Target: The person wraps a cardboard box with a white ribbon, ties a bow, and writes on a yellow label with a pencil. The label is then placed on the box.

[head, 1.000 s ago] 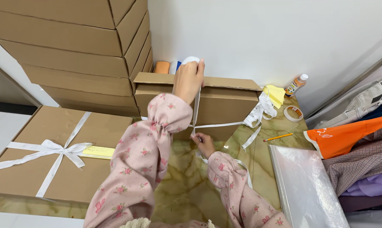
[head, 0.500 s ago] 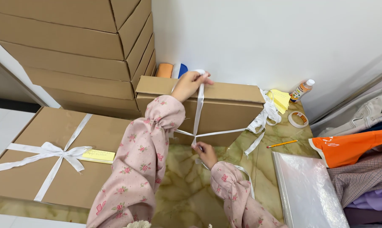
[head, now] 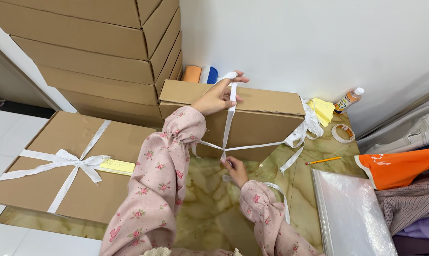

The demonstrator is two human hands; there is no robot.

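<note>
Head view: left hand (head: pixel 217 96) pinches flat white ribbon (head: pixel 229 118) atop rectangular cardboard box (head: pixel 252 114); right hand (head: pixel 235 169) pinches ribbon crossing.

packing corner | stacked cardboard boxes (head: pixel 96 52) | ribbon-tied box (head: pixel 67 166) | tape roll (head: pixel 342 133)

Bare marble tabletop (head: pixel 209 208) before cardboard box (head: pixel 266 102); box stack (head: pixel 96 52) blocks left.
</note>
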